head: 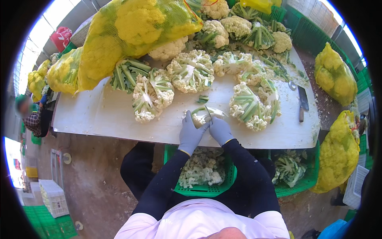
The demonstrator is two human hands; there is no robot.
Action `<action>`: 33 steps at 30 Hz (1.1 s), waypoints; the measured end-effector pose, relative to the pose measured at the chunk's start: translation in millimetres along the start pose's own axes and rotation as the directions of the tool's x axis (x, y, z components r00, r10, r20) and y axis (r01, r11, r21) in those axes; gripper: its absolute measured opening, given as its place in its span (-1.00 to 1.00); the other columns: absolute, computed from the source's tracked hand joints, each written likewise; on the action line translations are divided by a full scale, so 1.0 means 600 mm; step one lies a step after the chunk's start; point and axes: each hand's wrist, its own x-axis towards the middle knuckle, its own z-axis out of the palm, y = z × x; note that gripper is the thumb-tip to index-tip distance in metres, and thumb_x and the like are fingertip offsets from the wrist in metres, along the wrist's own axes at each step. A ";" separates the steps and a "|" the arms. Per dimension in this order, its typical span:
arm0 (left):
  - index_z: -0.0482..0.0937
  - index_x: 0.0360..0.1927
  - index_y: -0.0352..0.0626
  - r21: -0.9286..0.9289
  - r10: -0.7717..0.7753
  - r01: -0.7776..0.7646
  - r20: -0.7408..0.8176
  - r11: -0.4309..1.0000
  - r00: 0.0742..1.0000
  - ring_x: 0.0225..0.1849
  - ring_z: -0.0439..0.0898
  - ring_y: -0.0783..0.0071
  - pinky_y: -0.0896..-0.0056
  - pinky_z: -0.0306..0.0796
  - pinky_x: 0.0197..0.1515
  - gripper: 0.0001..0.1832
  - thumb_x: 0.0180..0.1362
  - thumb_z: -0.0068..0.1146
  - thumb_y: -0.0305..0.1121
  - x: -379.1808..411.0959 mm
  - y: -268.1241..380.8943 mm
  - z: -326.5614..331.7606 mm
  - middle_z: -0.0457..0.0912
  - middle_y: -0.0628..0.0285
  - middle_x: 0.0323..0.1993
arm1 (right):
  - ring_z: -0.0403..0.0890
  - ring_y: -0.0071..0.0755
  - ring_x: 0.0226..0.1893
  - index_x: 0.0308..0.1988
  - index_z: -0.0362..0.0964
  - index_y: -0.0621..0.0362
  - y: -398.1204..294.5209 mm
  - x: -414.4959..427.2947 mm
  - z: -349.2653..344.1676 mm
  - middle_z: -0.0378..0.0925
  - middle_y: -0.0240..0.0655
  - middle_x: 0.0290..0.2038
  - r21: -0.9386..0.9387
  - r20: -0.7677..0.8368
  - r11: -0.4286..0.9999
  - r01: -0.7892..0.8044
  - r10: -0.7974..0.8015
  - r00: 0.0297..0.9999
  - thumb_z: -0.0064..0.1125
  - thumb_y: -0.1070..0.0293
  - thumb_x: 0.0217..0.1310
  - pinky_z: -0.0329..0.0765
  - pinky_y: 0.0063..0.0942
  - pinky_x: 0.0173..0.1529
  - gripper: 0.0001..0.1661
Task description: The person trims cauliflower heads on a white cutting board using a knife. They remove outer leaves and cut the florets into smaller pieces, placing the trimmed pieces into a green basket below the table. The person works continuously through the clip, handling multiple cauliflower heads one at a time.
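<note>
My left hand (191, 131), in a grey glove, holds a cut piece of cauliflower (200, 116) just above the white tabletop (119, 119). My right hand (220, 130), gloved in grey too, grips a small knife (208, 111) whose blade lies against that piece; its handle is hidden in my fingers. Cut cauliflower heads lie stem side up on both sides: one pair of pieces (152, 94) at the left, a large one (191, 71) beyond my hands, others (247, 104) to the right. A small green leaf (203, 99) rests just beyond the held piece.
A cleaver (303, 103) lies at the table's right. Whole cauliflowers (237, 27) and a yellow net sack (128, 35) occupy the far side. Below the near edge are green crates, one with florets (206, 170), one with trimmings (289, 167). A person (32, 116) is at far left.
</note>
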 end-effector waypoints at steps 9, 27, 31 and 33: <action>0.29 0.42 -0.27 -0.188 0.242 -0.253 -0.079 0.949 0.967 0.22 0.56 0.04 0.18 0.47 0.23 -0.22 0.17 0.36 -0.27 0.040 -0.038 0.040 0.50 -0.12 0.25 | 0.67 -0.10 -0.58 -0.28 0.49 0.27 -0.008 0.008 -0.055 0.59 -0.11 -0.54 0.306 0.436 0.871 -0.385 0.231 0.870 -0.06 0.19 0.49 0.61 -0.20 -0.45 -0.62; 0.29 0.46 -0.25 -0.791 -0.001 0.466 0.507 0.397 0.862 0.29 0.55 0.27 0.22 0.49 0.33 -0.51 0.51 -0.05 -0.40 -0.169 -0.121 -0.123 0.49 0.11 0.31 | 0.65 0.05 -0.53 -0.22 0.50 0.26 -0.096 -0.201 -0.022 0.58 0.00 -0.51 0.474 0.460 0.881 0.009 -0.256 0.850 0.04 0.22 0.45 0.57 -0.11 -0.40 -0.70; 0.25 0.48 -0.25 -0.785 -0.081 0.539 0.542 0.305 0.836 0.33 0.52 0.21 0.16 0.45 0.38 -0.50 0.52 -0.13 -0.42 -0.233 -0.195 -0.111 0.44 0.06 0.36 | 0.56 -0.48 -0.65 -0.18 0.55 0.23 -0.093 -0.214 -0.002 0.59 -0.35 -0.49 0.439 0.875 0.658 -0.611 -0.160 0.457 -0.07 0.16 0.54 0.54 -0.44 -0.53 -0.61; 0.24 0.48 -0.25 -0.781 -0.151 0.556 0.536 0.284 0.830 0.34 0.52 0.17 0.14 0.43 0.40 -0.50 0.51 -0.13 -0.44 -0.251 -0.200 -0.109 0.44 0.07 0.36 | 0.57 -0.46 -0.65 -0.19 0.55 0.24 -0.096 -0.224 0.002 0.58 -0.33 -0.51 0.407 0.891 0.674 -0.616 -0.144 0.431 -0.07 0.18 0.53 0.56 -0.44 -0.51 -0.62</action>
